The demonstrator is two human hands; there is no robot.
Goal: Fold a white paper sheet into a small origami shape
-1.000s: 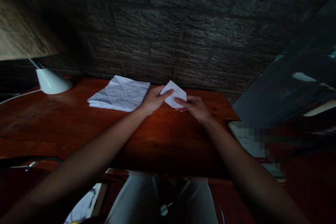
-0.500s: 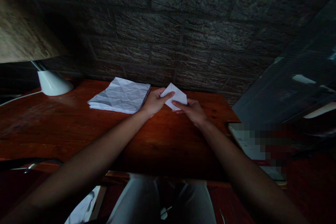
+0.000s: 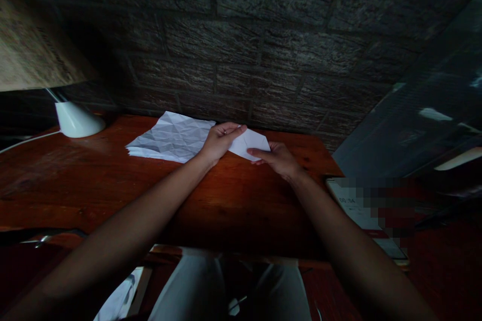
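Note:
A small folded sheet of white paper (image 3: 249,143) is held between my two hands, just above the wooden desk. My left hand (image 3: 223,139) pinches its upper left corner, thumb on top. At the lower right edge my right hand (image 3: 276,158) grips it, with the thumb lying across the front and the fingers behind. Crease lines show on the paper's face. Close to my left hand lies a stack of creased white sheets (image 3: 173,135), partly covered by that hand.
The wooden desk (image 3: 94,180) stands against a dark brick wall (image 3: 241,45). A lamp with a white base (image 3: 77,120) is at the left, its cord running left. A screen device (image 3: 352,205), partly pixelated, sits at the right edge.
My left hand has shifted up and left to the paper's corner. The paper has turned and now shows a wider, flatter outline. My right hand keeps its grip.

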